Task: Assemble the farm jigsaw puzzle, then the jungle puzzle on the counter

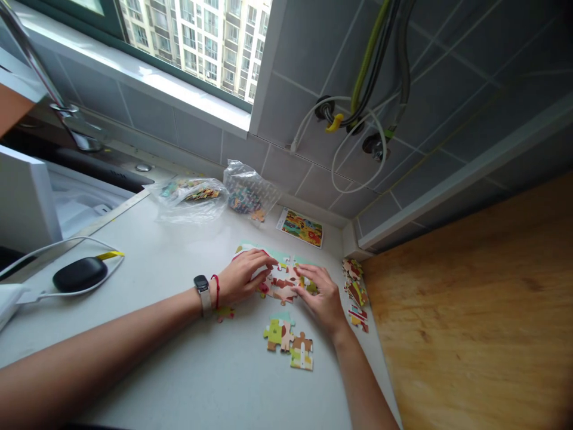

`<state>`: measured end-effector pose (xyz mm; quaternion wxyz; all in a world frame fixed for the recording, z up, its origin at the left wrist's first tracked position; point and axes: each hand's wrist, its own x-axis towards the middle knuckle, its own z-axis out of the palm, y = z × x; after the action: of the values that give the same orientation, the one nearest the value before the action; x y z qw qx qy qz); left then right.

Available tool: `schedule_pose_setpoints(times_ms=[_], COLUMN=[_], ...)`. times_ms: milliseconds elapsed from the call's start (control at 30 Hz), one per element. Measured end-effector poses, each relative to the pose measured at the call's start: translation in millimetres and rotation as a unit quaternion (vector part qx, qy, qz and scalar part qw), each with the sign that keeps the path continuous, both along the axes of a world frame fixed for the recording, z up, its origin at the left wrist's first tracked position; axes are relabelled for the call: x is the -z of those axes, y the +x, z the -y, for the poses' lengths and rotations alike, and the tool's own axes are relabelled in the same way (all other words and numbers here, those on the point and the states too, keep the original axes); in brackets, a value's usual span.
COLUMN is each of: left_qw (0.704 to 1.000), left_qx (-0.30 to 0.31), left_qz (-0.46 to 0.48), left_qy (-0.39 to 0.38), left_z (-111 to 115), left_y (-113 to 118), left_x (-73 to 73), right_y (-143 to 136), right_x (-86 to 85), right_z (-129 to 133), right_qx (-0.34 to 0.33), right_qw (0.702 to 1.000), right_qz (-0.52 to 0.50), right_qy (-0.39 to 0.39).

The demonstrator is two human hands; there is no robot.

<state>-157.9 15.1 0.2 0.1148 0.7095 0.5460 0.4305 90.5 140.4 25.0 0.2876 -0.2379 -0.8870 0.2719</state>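
Observation:
A partly joined jigsaw puzzle (285, 289) with pink, brown and green parts lies flat on the white counter between my hands. My left hand (248, 276), with a watch and a red cord on its wrist, rests at the puzzle's left side, fingers stretched over its pieces and thumb apart. From the right, my right hand (323, 300) has thumb and fingertips around a puzzle piece (301, 280) at the puzzle's right part; the fingers partly hide it. Nearer me lies a small joined cluster of pieces (280, 333). A loose yellow-green piece (225, 313) sits below my left wrist.
Clear bags of pieces (192, 197) (247, 200) stand by the tiled wall. A picture card (301, 227) lies behind the puzzle. More pieces (356, 289) are piled at the counter's right edge. A black oval device (85, 273) and white cable lie left, near the sink.

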Motion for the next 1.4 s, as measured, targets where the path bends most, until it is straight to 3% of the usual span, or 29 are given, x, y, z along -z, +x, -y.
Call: schedule_pose_setpoints(times_ms=[133,267,500,633,833,1000,1400], left_qw=[1.0,0.998,0.998,0.998,0.994,0.99,0.985], left_qx=[0.023,0.056,0.047,0.049,0.075,0.109,0.117], left_qz=[-0.011,-0.031,-0.034,-0.041,-0.081,-0.085,-0.123], left_qy=[-0.001,-0.002,-0.014,-0.024,-0.016,-0.002,-0.022], left_z=[0.9,0.3,-0.7,-0.2,0.7,0.7,1.1], left_y=[-0.2,-0.2,-0.7,-1.0,0.3,0.8,0.7], left_x=[-3.9,-0.1,8.2,6.9,9.0,5.8,3.8], right_y=[-17.1,-17.0,-16.4,-10.0,24.8,32.2,20.4], right_x=[3.1,2.1,-0.3,-4.7,-20.5,-29.9,-21.9], right_z=[20.6,21.5,22.8,16.2,-15.2,-17.8,-6.4], right_qx=[-0.046,-0.057,-0.043,-0.04,0.038,-0.016,-0.042], right_qw=[0.999,0.998,0.999,0.999,0.994,0.975,0.965], right_qz=[0.004,-0.002,0.005,0.028,0.103,0.203,0.244], right_qy=[-0.024,-0.026,-0.009,0.001,-0.027,-0.089,-0.082])
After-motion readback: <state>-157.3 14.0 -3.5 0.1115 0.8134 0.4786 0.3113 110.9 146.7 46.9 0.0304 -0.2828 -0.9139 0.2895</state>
